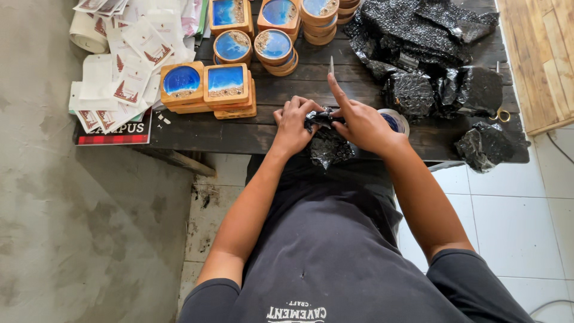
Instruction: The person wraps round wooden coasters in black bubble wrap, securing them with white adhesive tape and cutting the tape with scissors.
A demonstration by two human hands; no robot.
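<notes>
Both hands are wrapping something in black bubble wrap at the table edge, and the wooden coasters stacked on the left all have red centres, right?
Not quite: the head view shows the wooden coasters have blue centres, not red. Left hand and right hand do hold black bubble wrap at the table edge.

floor: grey concrete [72,227] at 8 o'clock, white tiles [514,215] at 4 | dark wooden plank tabletop [299,78] at 12 | daylight, even

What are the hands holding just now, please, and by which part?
Both hands grip a small bundle in black bubble wrap at the table edge: the left hand at its upper left end, the right hand over its upper right.
</notes>
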